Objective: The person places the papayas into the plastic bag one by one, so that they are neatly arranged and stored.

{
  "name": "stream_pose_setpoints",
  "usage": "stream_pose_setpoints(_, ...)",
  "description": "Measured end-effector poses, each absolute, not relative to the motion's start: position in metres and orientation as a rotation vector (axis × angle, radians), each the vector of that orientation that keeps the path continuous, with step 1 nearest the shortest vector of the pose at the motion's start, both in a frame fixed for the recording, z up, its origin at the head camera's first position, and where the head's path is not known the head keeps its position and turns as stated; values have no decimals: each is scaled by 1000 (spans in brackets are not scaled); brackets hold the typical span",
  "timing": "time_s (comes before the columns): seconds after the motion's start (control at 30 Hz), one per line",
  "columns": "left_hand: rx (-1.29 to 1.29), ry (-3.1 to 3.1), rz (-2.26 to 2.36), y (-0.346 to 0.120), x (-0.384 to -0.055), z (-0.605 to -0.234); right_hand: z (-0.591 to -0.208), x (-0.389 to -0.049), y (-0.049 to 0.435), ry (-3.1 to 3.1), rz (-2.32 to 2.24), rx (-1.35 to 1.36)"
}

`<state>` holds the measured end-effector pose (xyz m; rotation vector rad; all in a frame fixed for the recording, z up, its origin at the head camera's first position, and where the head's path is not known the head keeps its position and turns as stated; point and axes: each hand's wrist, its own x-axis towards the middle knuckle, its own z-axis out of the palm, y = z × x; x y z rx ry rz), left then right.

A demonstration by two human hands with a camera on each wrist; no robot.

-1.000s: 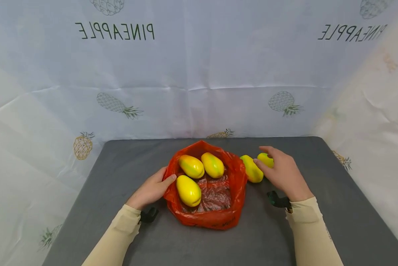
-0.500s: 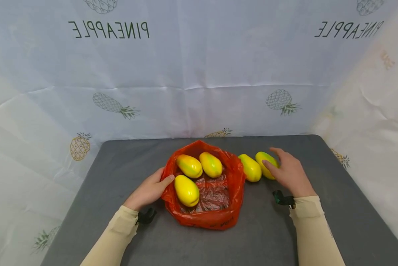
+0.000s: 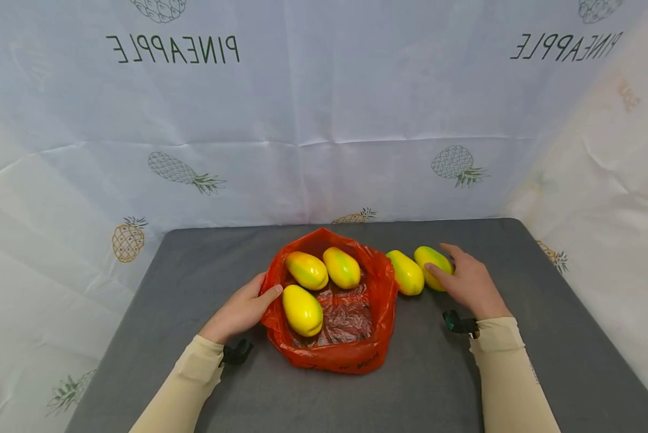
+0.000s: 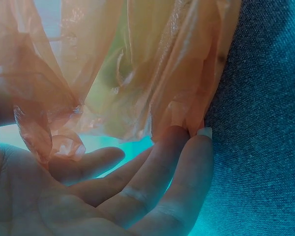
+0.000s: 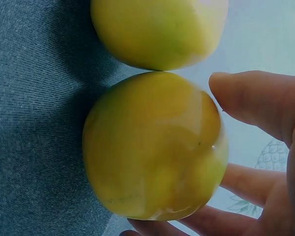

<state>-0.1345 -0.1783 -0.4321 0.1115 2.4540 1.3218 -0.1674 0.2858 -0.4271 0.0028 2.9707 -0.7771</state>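
Note:
A red plastic bag point(image 3: 351, 355) stands with its mouth wide on the table. Three yellow mangoes lie inside; the nearest mango point(image 3: 302, 311) is on the left side. My left hand point(image 3: 242, 308) pinches the bag's left rim, thumb inside and fingers outside, and the left wrist view shows fingertips against the thin plastic point(image 4: 182, 64). Right of the bag sit two more mangoes, side by side. Around the outer mango point(image 5: 152, 147) my right hand point(image 3: 472, 282) is spread, fingers along its far side. The thumb point(image 5: 255, 98) is at its edge, contact unclear.
The inner loose mango point(image 3: 406, 273) lies between the bag and the outer one, close to the bag's right wall. A grey cloth-covered table point(image 3: 204, 252) carries everything. Behind it hangs a white sheet point(image 3: 269, 102) printed with pineapples.
My right hand has moved right from above the two loose mangoes and come down around the outer one. The left hand stays at the bag's rim. The view has shifted slightly.

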Motion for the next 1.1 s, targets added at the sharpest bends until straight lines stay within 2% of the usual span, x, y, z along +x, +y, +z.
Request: stream_pose_setpoints(1.1, 88, 2462, 1291, -178, -137, -433, -430, -170, 288, 2931, -784, 5)
